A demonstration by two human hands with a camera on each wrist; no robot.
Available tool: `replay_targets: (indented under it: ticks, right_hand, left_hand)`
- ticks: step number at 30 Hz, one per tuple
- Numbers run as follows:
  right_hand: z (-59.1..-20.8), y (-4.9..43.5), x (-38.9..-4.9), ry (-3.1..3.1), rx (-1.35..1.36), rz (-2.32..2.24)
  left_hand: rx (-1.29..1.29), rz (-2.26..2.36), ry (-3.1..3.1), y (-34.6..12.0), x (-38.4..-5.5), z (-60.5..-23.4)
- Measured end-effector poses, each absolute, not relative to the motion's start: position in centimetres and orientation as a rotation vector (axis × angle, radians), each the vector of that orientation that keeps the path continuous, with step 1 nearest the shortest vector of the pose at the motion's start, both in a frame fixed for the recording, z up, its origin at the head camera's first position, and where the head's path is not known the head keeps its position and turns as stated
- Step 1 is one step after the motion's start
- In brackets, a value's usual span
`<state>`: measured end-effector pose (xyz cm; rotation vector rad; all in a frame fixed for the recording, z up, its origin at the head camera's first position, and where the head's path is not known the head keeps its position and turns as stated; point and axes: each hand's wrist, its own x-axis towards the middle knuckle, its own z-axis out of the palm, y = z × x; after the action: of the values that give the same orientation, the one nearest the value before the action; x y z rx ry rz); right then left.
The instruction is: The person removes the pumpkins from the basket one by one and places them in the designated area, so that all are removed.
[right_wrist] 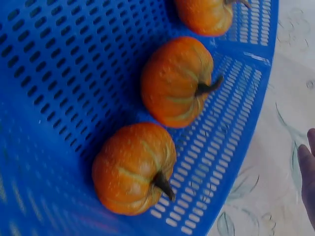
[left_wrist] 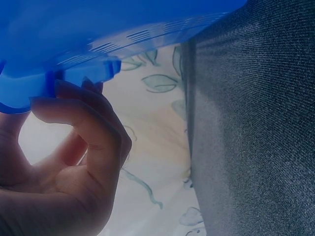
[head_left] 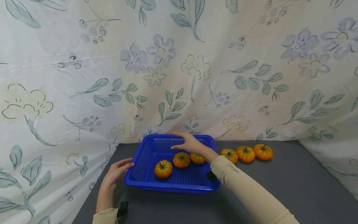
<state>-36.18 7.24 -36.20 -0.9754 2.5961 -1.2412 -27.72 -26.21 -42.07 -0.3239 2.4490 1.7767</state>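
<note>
A blue plastic basket (head_left: 173, 188) with slotted walls stands on the dark table, holding three small orange pumpkins (head_left: 163, 169). At its left side, my left hand (head_left: 115, 173) grips the rim, with curled fingers (left_wrist: 74, 110) under the edge in the left wrist view. My right hand (head_left: 190, 144) reaches across the basket near its far rim, thumb and fingers spread, holding nothing. The right forearm partly covers one pumpkin (head_left: 197, 159). In the right wrist view the pumpkins (right_wrist: 135, 169) lie along the slotted wall, and only some of that hand's fingers show at the right edge.
Three more orange pumpkins (head_left: 245, 154) sit in a row on the dark tabletop (head_left: 279, 186), right of the basket. A floral cloth (head_left: 173, 77) hangs behind the table and along its sides.
</note>
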Motion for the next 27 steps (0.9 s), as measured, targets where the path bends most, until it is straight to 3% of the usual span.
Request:
replay_targets:
  ticks: [12,27]
  right_hand:
    - [-37.7,4.6,-35.6,2.447,-1.020,-0.891]
    - [-39.3,4.0,-35.3,2.332,-0.994,-0.775]
  left_hand:
    - [-0.320,1.777,2.446,-26.2,-27.8,-42.1]
    - [-0.342,1.764,2.462,-26.0,-27.7,-41.9]
